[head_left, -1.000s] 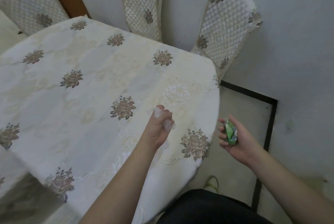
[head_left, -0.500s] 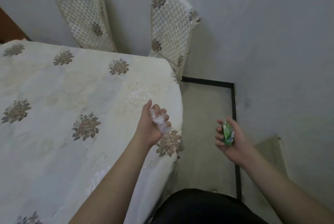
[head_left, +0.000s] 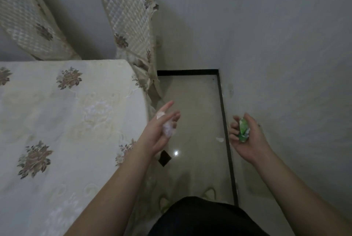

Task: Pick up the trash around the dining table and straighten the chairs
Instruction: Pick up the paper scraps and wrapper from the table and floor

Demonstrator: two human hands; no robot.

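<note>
My left hand [head_left: 159, 132] hovers just past the table's right edge, over the floor. It holds a crumpled white paper wad [head_left: 168, 131], with the index finger stretched out. My right hand [head_left: 247, 140], near the wall, grips a crumpled green wrapper [head_left: 243, 130]. Between the hands a small white scrap [head_left: 220, 139] lies on the floor by the black border line. The dining table [head_left: 62, 121] with a flowered cream cloth fills the left. Two quilted-cover chairs [head_left: 28, 22] [head_left: 131, 20] stand against its far side, and the right one leans at an angle.
A grey wall [head_left: 285, 64] closes in the right side and the back. A narrow strip of glossy beige floor [head_left: 196, 106], edged by a black line, runs between table and wall. A dark square [head_left: 164, 158] shows on the floor by the table. My slippers [head_left: 208, 192] are below.
The view has swung to the right along the table. My left hand has moved off the tabletop to over the floor and its fingers have loosened. The white floor scrap has come into view.
</note>
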